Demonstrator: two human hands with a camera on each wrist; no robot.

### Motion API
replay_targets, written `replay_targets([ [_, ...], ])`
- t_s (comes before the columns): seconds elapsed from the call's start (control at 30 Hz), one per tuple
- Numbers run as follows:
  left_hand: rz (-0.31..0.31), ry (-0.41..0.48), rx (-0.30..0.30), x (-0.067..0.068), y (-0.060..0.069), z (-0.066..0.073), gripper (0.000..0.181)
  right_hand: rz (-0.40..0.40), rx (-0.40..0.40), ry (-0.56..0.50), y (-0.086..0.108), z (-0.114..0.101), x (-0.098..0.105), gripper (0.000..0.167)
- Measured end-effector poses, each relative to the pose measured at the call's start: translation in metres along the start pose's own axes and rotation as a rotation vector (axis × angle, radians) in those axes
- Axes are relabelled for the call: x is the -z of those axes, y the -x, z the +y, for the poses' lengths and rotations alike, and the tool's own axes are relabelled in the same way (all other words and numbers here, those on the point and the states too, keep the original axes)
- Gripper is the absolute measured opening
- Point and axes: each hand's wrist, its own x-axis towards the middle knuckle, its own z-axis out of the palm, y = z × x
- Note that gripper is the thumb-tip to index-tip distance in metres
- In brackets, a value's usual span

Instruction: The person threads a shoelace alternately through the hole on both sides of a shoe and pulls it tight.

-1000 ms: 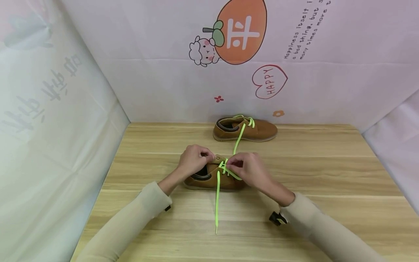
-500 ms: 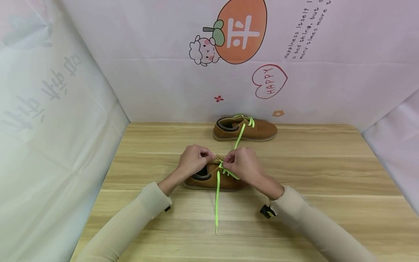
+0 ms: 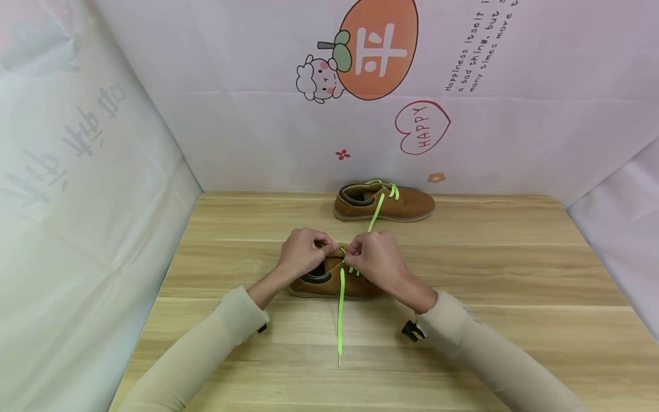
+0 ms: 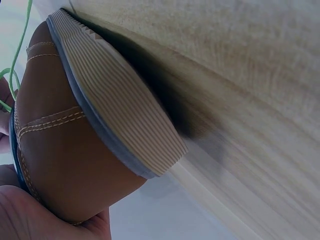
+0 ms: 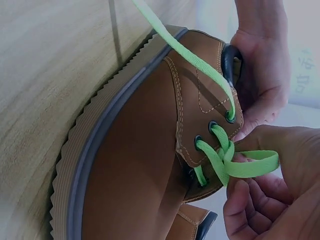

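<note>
A brown leather shoe (image 3: 355, 290) with neon-green laces lies on the table, toe to the right in the head view. My left hand (image 3: 305, 252) reaches over its opening and pinches the far eyelet flap near the top. In the right wrist view, my right hand (image 5: 285, 195) pinches the green shoelace (image 5: 252, 169) close to that flap, and a slack loop bulges by the thumb. One lace end (image 3: 341, 320) leaves the near top eyelet and trails across the wood toward me. The left wrist view shows the heel and ribbed sole (image 4: 115, 95); fingertips there are mostly hidden.
A matching brown shoe (image 3: 414, 204) stands behind, close to the printed white backdrop (image 3: 257, 137), its own green lace (image 3: 377, 212) stretching down toward my right hand. Wood-grain tabletop (image 3: 489, 269) surrounds both shoes, and white sheeting (image 3: 103, 229) borders the left side.
My right hand has moved left along the near shoe, bringing the lace to the far top eyelet beside my left fingers. The left hand has stayed in place.
</note>
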Motion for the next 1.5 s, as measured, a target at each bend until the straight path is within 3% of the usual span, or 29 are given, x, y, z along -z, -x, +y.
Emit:
replay_targets([
  [0.3, -0.008, 0.002, -0.001, 0.0, 0.001, 0.0, 0.011, 0.005, 0.041, 0.034, -0.001, 0.0, -0.003, 0.013],
  [0.6, -0.013, 0.011, -0.002, 0.001, 0.002, -0.001, 0.011, -0.061, 0.084, 0.033, -0.001, -0.002, 0.0, 0.006],
  [1.2, -0.017, 0.022, -0.014, 0.0, 0.005, -0.002, 0.009, 0.188, 0.196, 0.088, 0.002, 0.007, -0.014, 0.016],
  [1.5, -0.019, 0.049, -0.039, 0.001, 0.008, -0.003, 0.006, 0.123, 0.186, 0.028, -0.001, 0.019, -0.013, 0.017],
])
